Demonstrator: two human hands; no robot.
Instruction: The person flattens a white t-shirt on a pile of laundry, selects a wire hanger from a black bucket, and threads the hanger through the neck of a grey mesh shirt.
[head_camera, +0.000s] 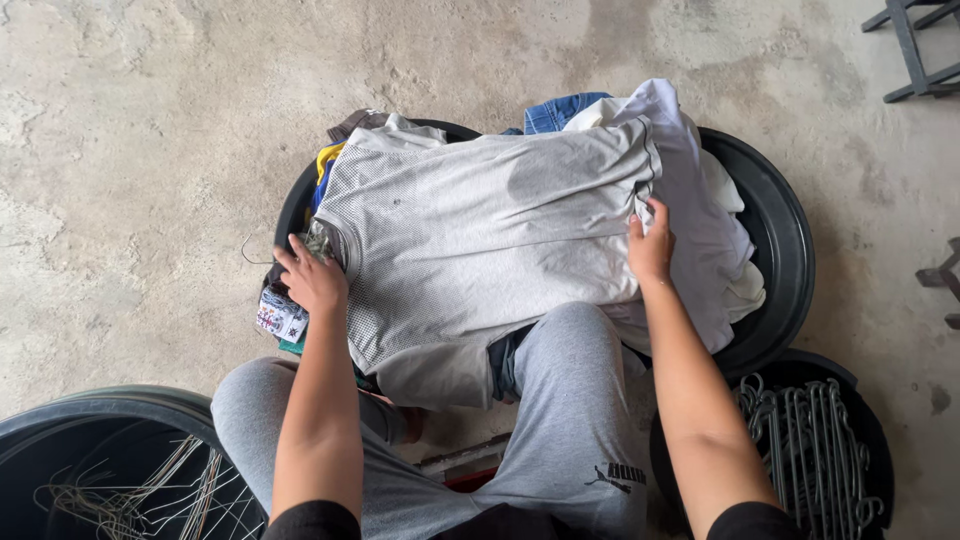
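Seated on a concrete floor (150, 150), I spread a pale grey shirt (480, 230) across a heap of clothes in a black round tub (780, 240); my left hand (313, 278) has its grip closed on the shirt's collar edge; my right hand (650, 245) pinches the hem at the far side, fingers together on the cloth; a small white printed tag (280, 315), rectangular with coloured marks, hangs just below my left hand; a white garment (715, 240) lies under the shirt to the right; metal hangers (810, 440) fill a dark bucket beside my right knee; wire hangers (130, 495) sit in another tub at lower left.
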